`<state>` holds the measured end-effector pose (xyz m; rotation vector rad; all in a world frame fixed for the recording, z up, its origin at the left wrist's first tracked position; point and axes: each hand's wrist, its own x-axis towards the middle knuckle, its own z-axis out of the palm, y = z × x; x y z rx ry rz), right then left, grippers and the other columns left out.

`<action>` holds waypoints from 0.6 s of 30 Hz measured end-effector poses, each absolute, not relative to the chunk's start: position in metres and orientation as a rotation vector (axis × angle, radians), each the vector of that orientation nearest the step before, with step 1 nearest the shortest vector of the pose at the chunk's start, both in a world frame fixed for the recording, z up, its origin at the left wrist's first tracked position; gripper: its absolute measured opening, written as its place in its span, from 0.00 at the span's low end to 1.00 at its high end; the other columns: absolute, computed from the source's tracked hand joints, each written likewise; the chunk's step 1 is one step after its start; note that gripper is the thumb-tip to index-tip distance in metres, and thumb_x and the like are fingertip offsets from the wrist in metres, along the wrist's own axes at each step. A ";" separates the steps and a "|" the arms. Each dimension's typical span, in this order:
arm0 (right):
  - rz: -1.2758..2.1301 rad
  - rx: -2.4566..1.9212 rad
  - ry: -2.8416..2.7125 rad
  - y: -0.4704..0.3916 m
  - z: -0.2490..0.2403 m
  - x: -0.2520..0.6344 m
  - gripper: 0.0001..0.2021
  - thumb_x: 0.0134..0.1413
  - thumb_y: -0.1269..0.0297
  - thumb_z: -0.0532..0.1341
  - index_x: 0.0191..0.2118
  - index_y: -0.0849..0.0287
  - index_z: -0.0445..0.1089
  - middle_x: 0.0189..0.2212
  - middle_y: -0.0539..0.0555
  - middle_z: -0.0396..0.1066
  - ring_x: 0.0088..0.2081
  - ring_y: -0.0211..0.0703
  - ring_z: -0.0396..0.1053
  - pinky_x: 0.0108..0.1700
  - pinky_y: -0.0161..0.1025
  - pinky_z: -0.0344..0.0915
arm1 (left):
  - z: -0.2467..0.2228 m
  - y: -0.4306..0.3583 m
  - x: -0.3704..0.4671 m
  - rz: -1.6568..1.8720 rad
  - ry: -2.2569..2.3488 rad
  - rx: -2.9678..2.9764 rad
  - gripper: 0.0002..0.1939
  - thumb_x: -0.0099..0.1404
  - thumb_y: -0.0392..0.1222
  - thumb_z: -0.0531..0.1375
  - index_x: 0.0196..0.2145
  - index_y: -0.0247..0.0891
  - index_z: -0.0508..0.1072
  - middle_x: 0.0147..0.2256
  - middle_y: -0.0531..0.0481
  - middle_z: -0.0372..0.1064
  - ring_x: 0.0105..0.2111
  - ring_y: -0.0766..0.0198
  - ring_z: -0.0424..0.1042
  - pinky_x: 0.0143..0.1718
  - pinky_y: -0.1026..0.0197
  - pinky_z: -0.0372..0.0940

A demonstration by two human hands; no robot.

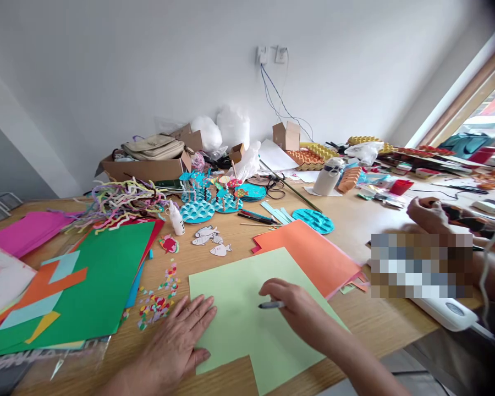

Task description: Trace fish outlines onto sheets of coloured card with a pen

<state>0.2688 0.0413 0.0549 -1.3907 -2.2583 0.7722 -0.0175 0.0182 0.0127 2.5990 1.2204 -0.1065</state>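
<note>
The right hand (297, 308) grips a pen (271, 304) in closed fingers, its tip pointing left and resting on or just above the pale green sheet (247, 313). The left hand (181, 341) lies flat with fingers spread, pressing down the sheet's left edge. The sheet sits directly under and between both hands on the wooden table (379, 324), and no drawn line shows on it, so the marking looks barely begun, if begun at all; a rectangular notch is already missing from its near corner.

Just beyond the right hand lies an orange sheet (309, 253), partly tucked under the green one. Beside the left hand's fingertips is a scatter of coloured paper scraps (159, 300), and further left a large dark green sheet (103, 286) with orange and blue offcuts on it. Farther out sit finished pieces: cut-out paper fish (210, 239), a glue bottle (175, 218), blue wave discs (198, 212) and a tangle of pipe cleaners (119, 203). To the far right, another person's hand (429, 214) rests on the table.
</note>
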 end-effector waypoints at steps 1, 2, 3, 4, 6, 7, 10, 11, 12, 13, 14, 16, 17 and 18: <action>0.808 -1.392 -2.251 0.039 0.051 0.260 0.27 0.35 0.84 0.47 0.41 0.57 0.69 0.40 0.53 0.71 0.40 0.42 0.69 0.39 0.34 0.62 | 0.014 0.018 -0.017 -0.102 1.221 2.592 0.34 0.63 0.39 0.56 0.63 0.49 0.46 0.63 0.53 0.40 0.62 0.53 0.43 0.61 0.45 0.41; 0.833 -1.412 -2.250 0.038 0.047 0.254 0.25 0.34 0.84 0.47 0.39 0.58 0.69 0.38 0.53 0.71 0.39 0.42 0.69 0.38 0.34 0.62 | 0.015 0.018 -0.017 -0.101 1.222 2.586 0.34 0.63 0.39 0.57 0.63 0.49 0.46 0.63 0.53 0.40 0.62 0.53 0.43 0.61 0.45 0.40; 0.849 -1.413 -2.254 0.038 0.043 0.249 0.25 0.33 0.85 0.47 0.37 0.58 0.69 0.38 0.53 0.70 0.38 0.42 0.69 0.37 0.34 0.61 | 0.016 0.017 -0.016 -0.104 1.222 2.580 0.34 0.63 0.39 0.57 0.63 0.48 0.46 0.63 0.53 0.39 0.62 0.53 0.43 0.61 0.44 0.41; 0.862 -1.416 -2.252 0.039 0.040 0.247 0.24 0.33 0.85 0.47 0.35 0.58 0.70 0.37 0.53 0.70 0.37 0.41 0.69 0.37 0.34 0.61 | 0.017 0.017 -0.016 -0.113 1.222 2.576 0.34 0.63 0.39 0.57 0.63 0.48 0.46 0.63 0.53 0.39 0.62 0.53 0.43 0.61 0.44 0.41; 0.894 -1.403 -2.239 0.042 0.039 0.248 0.23 0.32 0.85 0.46 0.33 0.58 0.69 0.35 0.53 0.70 0.36 0.41 0.68 0.36 0.34 0.60 | 0.017 0.017 -0.016 -0.134 1.217 2.578 0.34 0.63 0.40 0.57 0.63 0.46 0.47 0.63 0.51 0.40 0.62 0.52 0.43 0.61 0.44 0.42; 0.926 -1.394 -2.222 0.044 0.040 0.249 0.23 0.32 0.85 0.47 0.33 0.58 0.69 0.34 0.52 0.70 0.34 0.40 0.67 0.35 0.33 0.60 | 0.016 0.018 -0.016 -0.137 1.210 2.589 0.34 0.62 0.40 0.58 0.63 0.45 0.48 0.63 0.50 0.41 0.62 0.52 0.44 0.61 0.43 0.42; 1.089 -1.386 -2.081 0.049 0.048 0.251 0.17 0.42 0.80 0.49 0.34 0.59 0.69 0.32 0.52 0.70 0.26 0.37 0.64 0.29 0.33 0.59 | 0.016 0.019 -0.018 -0.061 1.141 2.687 0.34 0.61 0.42 0.59 0.62 0.43 0.50 0.62 0.47 0.45 0.61 0.50 0.47 0.60 0.43 0.45; 1.162 -1.379 -2.005 0.052 0.051 0.250 0.15 0.46 0.77 0.49 0.35 0.59 0.69 0.32 0.52 0.70 0.23 0.35 0.62 0.26 0.33 0.58 | 0.018 0.020 -0.018 0.001 1.113 2.738 0.34 0.61 0.41 0.59 0.62 0.42 0.50 0.62 0.46 0.47 0.60 0.50 0.49 0.59 0.43 0.47; 1.234 -1.367 -1.924 0.055 0.054 0.248 0.13 0.50 0.74 0.49 0.37 0.59 0.69 0.32 0.52 0.70 0.21 0.33 0.59 0.24 0.32 0.56 | 0.021 0.021 -0.017 0.079 1.085 2.792 0.32 0.62 0.40 0.59 0.61 0.41 0.52 0.61 0.45 0.49 0.59 0.50 0.52 0.59 0.44 0.49; 1.294 -1.349 -1.846 0.058 0.057 0.245 0.12 0.52 0.71 0.49 0.37 0.59 0.68 0.30 0.51 0.70 0.19 0.32 0.56 0.22 0.32 0.54 | 0.026 0.022 -0.016 0.171 1.058 2.841 0.29 0.63 0.38 0.58 0.60 0.41 0.54 0.60 0.45 0.53 0.58 0.51 0.55 0.58 0.46 0.51; 1.345 -1.324 -1.782 0.063 0.061 0.240 0.10 0.53 0.68 0.50 0.37 0.59 0.68 0.28 0.50 0.69 0.18 0.31 0.54 0.21 0.31 0.52 | 0.032 0.023 -0.014 0.274 1.035 2.876 0.25 0.64 0.35 0.56 0.58 0.40 0.57 0.57 0.45 0.58 0.56 0.53 0.59 0.57 0.48 0.52; 1.401 -1.273 -1.696 0.072 0.067 0.229 0.08 0.51 0.67 0.52 0.35 0.59 0.67 0.21 0.47 0.65 0.18 0.31 0.50 0.20 0.31 0.47 | 0.043 0.026 -0.007 0.495 0.966 2.879 0.14 0.66 0.32 0.50 0.48 0.39 0.65 0.48 0.47 0.68 0.49 0.58 0.65 0.55 0.52 0.55; 1.443 -1.238 -1.668 0.077 0.070 0.222 0.07 0.50 0.67 0.53 0.34 0.60 0.67 0.19 0.46 0.63 0.18 0.31 0.49 0.21 0.31 0.46 | 0.046 0.027 -0.002 0.601 0.923 2.850 0.11 0.68 0.31 0.48 0.42 0.38 0.67 0.42 0.48 0.71 0.44 0.61 0.68 0.53 0.55 0.57; 1.496 -1.210 -1.642 0.082 0.073 0.215 0.07 0.50 0.67 0.53 0.33 0.60 0.66 0.17 0.45 0.62 0.18 0.31 0.47 0.20 0.31 0.44 | 0.048 0.028 0.003 0.692 0.871 2.821 0.12 0.69 0.31 0.45 0.36 0.38 0.68 0.36 0.49 0.71 0.40 0.63 0.68 0.50 0.57 0.60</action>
